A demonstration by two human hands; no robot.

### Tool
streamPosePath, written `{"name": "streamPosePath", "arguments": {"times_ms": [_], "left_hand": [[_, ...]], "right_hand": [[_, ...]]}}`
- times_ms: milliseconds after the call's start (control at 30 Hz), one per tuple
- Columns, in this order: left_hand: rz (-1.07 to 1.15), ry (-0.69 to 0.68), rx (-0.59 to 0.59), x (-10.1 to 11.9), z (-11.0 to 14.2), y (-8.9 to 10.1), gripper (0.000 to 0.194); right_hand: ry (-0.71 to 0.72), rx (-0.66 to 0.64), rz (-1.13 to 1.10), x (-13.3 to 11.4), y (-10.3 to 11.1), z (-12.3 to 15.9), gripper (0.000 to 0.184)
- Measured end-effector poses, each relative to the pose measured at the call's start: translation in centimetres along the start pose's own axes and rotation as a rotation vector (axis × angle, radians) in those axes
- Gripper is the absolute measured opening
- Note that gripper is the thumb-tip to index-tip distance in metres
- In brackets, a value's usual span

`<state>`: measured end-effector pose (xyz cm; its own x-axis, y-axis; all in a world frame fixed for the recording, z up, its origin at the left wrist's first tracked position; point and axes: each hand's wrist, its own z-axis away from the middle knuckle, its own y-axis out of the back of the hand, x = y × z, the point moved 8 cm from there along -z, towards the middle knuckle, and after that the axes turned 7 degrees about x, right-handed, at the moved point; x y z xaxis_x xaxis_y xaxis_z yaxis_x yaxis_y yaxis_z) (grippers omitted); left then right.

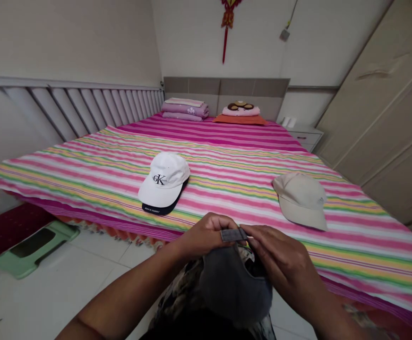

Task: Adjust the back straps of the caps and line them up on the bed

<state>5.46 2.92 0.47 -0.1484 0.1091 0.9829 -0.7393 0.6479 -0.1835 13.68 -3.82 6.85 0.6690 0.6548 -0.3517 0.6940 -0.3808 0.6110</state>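
A dark grey baseball cap (229, 285) hangs between my two hands above my lap, its back opening and strap (232, 235) uppermost. My left hand (209, 233) pinches the strap from the left. On the other side, my right hand (284, 257) grips the strap's right end and the cap's edge; some of its fingertips are hidden. Beyond my hands, a white cap with black letters (165, 179) lies on the bed at the left, with a dark layer showing under its brim. A beige cap (301, 199) rests on the bed to the right.
A striped sheet (223, 189) covers the bed. Folded purple bedding (184, 111) and a pink pillow stack (241, 112) sit by the headboard (199, 87). Left are a bed rail (96, 101) and a green stool (32, 250); right, a bedside cabinet (307, 137) and large beige panels (386, 104).
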Motion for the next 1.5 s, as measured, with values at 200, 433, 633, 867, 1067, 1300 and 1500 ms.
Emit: {"name": "streamPosePath", "arguments": {"times_ms": [200,433,633,867,1067,1300,1500], "left_hand": [[-0.529,-0.286,0.062,3.2,1.0,-0.5,0.01],[-0.946,-0.622,0.116,5.5,2.8,-2.0,0.014],[-0.923,-0.654,0.122,5.9,3.4,-1.5,0.017],[-0.878,-0.652,0.182,6.1,3.2,-0.3,0.013],[-0.83,-0.575,0.175,5.7,3.1,0.0,0.014],[-0.763,-0.554,0.167,5.9,3.3,0.6,0.013],[-0.789,-0.551,0.177,5.8,3.2,0.7,0.013]], "right_hand": [[0.16,0.028,0.255,-1.5,0.1,0.1,0.025],[0.132,0.138,0.286,-2.0,0.5,0.3,0.016],[-0.575,0.146,-0.421,4.0,-1.6,1.4,0.024],[-0.006,0.168,0.043,-0.9,-0.7,0.2,0.032],[0.174,0.195,0.34,-2.6,-1.1,0.1,0.009],[0.016,0.121,0.221,-1.5,-0.9,-0.9,0.014],[0.193,0.086,0.302,-2.8,-1.7,-0.2,0.022]]}}
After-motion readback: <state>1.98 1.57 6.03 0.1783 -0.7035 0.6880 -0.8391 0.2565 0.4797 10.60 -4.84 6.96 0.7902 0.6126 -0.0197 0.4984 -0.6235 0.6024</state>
